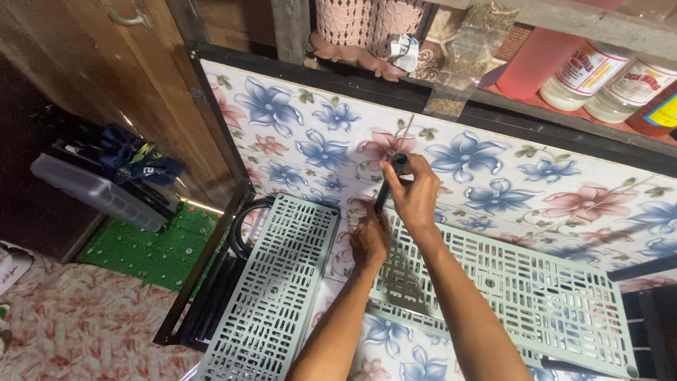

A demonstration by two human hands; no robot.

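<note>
A floral-patterned panel (493, 169) leans below a cluttered wooden shelf (564, 28); two pale-green slotted plastic racks (282, 282) lie against it. The right hand (415, 194) has its grip closed around a thin black rod (386, 185); the left hand (369, 240) clasps its hidden lower end.

Flowered panel (493, 176), blue and pink blooms on white, spans the middle of the view. Above it a shelf (564, 28) holds a red bottle (539, 60), two pale labelled bottles (585, 77) and clear seed packets (458, 63). Wooden door (106, 70) at upper left. Lower left: green mat (141, 250), grey plastic tray (92, 190), patterned red-and-white cloth (77, 324).
</note>
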